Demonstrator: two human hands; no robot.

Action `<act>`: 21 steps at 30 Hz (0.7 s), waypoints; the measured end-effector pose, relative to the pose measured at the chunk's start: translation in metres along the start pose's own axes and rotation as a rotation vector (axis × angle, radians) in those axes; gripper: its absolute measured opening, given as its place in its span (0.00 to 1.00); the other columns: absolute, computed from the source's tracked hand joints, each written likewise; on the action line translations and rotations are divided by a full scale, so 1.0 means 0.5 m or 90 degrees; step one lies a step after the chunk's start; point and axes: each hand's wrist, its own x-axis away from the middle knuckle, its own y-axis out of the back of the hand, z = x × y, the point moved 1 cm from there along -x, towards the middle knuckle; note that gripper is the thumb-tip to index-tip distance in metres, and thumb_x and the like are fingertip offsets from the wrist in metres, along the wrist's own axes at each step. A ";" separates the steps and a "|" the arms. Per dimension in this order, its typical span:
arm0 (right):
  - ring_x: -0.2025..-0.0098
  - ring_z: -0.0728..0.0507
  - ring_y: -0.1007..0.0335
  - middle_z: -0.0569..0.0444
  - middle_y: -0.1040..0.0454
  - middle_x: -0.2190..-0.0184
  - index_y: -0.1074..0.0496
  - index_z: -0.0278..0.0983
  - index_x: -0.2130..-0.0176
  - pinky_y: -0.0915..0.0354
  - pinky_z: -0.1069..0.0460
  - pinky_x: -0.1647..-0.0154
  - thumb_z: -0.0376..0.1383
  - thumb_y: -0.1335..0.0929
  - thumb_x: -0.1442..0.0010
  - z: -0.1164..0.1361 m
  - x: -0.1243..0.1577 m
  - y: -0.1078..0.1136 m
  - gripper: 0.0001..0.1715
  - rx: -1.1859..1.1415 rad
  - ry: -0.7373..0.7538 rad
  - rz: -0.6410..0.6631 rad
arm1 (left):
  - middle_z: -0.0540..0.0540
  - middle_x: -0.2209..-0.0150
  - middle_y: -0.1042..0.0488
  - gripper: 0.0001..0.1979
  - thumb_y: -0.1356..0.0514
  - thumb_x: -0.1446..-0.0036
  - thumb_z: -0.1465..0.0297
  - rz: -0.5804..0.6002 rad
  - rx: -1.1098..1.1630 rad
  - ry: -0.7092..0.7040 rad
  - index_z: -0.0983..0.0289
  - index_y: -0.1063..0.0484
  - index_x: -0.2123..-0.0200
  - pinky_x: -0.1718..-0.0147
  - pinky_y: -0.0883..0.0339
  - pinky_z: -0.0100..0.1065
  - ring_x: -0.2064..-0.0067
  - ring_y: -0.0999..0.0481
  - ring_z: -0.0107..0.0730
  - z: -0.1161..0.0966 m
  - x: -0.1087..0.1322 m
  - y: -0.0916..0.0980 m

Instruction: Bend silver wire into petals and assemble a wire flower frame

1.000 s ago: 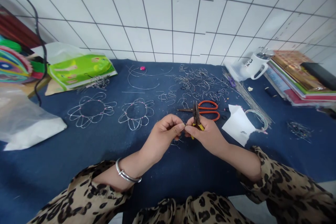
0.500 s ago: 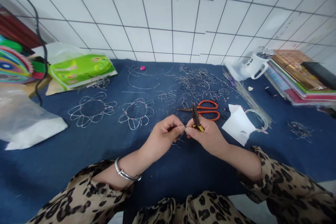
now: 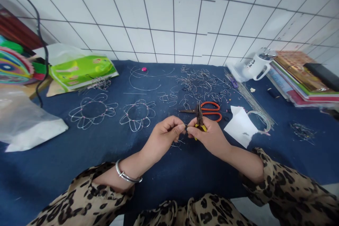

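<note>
My left hand and my right hand meet fingertip to fingertip above the blue cloth, both pinched on a small piece of thin wire between them. The right hand also grips yellow-handled pliers, whose dark jaws point up and away from me. More bent wire lies on the cloth just under the left hand. Orange-handled scissors lie right behind my hands.
Two finished wire flowers lie to the left, a heap of bent wire pieces behind. A white paper, a white mug, stacked books, a green packet and a plastic bag ring the cloth.
The hands stay together in the same spot; the pliers' jaws have swung slightly, from leaning left to nearly upright. Nothing else has moved.
</note>
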 end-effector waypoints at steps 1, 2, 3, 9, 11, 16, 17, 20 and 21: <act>0.72 0.50 0.34 0.58 0.30 0.76 0.32 0.37 0.68 0.38 0.54 0.69 0.37 0.33 0.44 0.000 0.000 0.001 0.05 0.008 0.005 -0.001 | 0.50 0.74 0.32 0.09 0.43 0.42 0.65 -0.002 -0.004 -0.006 0.65 0.31 0.69 0.76 0.42 0.26 0.76 0.37 0.23 0.000 0.000 0.001; 0.72 0.50 0.34 0.58 0.30 0.76 0.32 0.37 0.68 0.38 0.54 0.69 0.37 0.33 0.44 -0.001 0.001 0.001 0.05 0.015 0.010 -0.002 | 0.50 0.74 0.32 0.09 0.43 0.42 0.64 -0.002 -0.011 -0.011 0.65 0.31 0.69 0.75 0.42 0.26 0.75 0.37 0.23 0.001 0.000 0.001; 0.73 0.50 0.35 0.58 0.30 0.76 0.32 0.37 0.68 0.38 0.54 0.69 0.37 0.33 0.44 0.000 0.001 0.001 0.05 0.022 0.015 -0.003 | 0.49 0.75 0.33 0.09 0.43 0.42 0.64 -0.003 -0.021 -0.014 0.65 0.31 0.69 0.76 0.42 0.26 0.75 0.37 0.23 0.002 0.000 0.002; 0.71 0.49 0.35 0.58 0.30 0.74 0.32 0.37 0.69 0.39 0.54 0.67 0.36 0.34 0.44 0.001 0.008 0.000 0.04 0.078 0.037 -0.003 | 0.47 0.78 0.37 0.08 0.44 0.42 0.67 -0.008 -0.084 -0.016 0.65 0.32 0.70 0.77 0.44 0.26 0.76 0.39 0.23 0.005 0.001 0.001; 0.71 0.49 0.35 0.58 0.30 0.74 0.31 0.38 0.69 0.39 0.54 0.67 0.37 0.34 0.44 -0.001 0.009 -0.001 0.04 0.094 0.041 -0.006 | 0.46 0.78 0.38 0.08 0.44 0.42 0.67 -0.006 -0.096 -0.008 0.65 0.33 0.71 0.77 0.45 0.26 0.77 0.39 0.23 0.002 0.002 0.000; 0.71 0.49 0.35 0.58 0.30 0.74 0.31 0.38 0.69 0.39 0.54 0.68 0.37 0.34 0.43 -0.005 0.009 -0.004 0.05 0.124 0.058 -0.007 | 0.46 0.80 0.39 0.08 0.44 0.42 0.68 -0.006 -0.139 -0.020 0.64 0.34 0.73 0.76 0.45 0.27 0.77 0.40 0.23 -0.004 0.001 -0.001; 0.71 0.49 0.35 0.58 0.30 0.74 0.31 0.38 0.69 0.39 0.54 0.67 0.37 0.34 0.43 -0.005 0.008 -0.004 0.05 0.128 0.065 -0.005 | 0.46 0.80 0.39 0.08 0.44 0.42 0.69 -0.006 -0.147 -0.027 0.64 0.34 0.73 0.76 0.45 0.27 0.77 0.40 0.23 -0.004 0.001 -0.001; 0.71 0.49 0.34 0.58 0.30 0.74 0.31 0.38 0.68 0.39 0.54 0.66 0.36 0.35 0.43 -0.006 0.008 -0.005 0.04 0.147 0.089 -0.005 | 0.46 0.80 0.38 0.09 0.45 0.42 0.70 0.001 -0.158 -0.035 0.64 0.35 0.74 0.75 0.45 0.27 0.77 0.40 0.23 -0.005 0.002 -0.001; 0.71 0.49 0.34 0.58 0.30 0.74 0.31 0.38 0.68 0.39 0.54 0.67 0.36 0.35 0.42 -0.007 0.008 -0.005 0.04 0.155 0.097 -0.007 | 0.46 0.80 0.39 0.09 0.45 0.42 0.70 0.002 -0.160 -0.033 0.64 0.35 0.74 0.75 0.45 0.27 0.77 0.40 0.23 -0.005 0.002 -0.001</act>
